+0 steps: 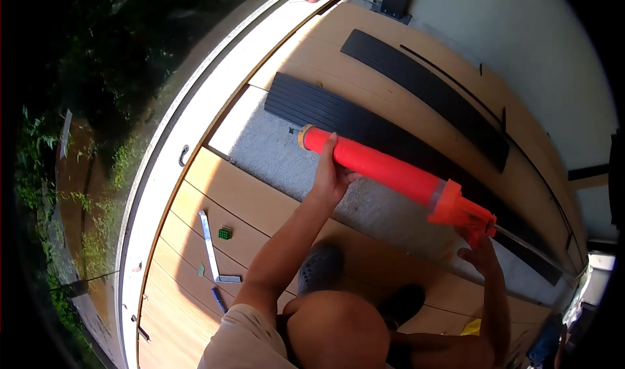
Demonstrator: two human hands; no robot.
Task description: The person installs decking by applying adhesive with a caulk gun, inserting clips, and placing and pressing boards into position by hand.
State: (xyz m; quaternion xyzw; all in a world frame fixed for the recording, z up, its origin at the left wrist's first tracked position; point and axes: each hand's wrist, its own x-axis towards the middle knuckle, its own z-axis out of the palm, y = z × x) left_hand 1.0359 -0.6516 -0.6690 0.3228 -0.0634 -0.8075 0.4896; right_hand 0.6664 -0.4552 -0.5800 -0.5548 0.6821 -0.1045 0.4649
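Note:
A red caulking gun (384,166) with a long tubular barrel lies across my view, its front end to the left. My left hand (333,175) is wrapped round the barrel near that front end. At the rear, my right hand (482,252) is at the orange-red handle end, its fingers partly hidden behind the handle. A metal rod (524,242) sticks out of the back of the gun. Below the gun is a strip of bare concrete (260,144) between the deck boards.
A dark grooved board (312,105) lies over the concrete, and a second dark board (423,86) lies further back. On the tan decking (241,190) are a metal square (209,245), a green block (225,232) and a blue marker (219,300). A pale wall (521,50) stands at the right.

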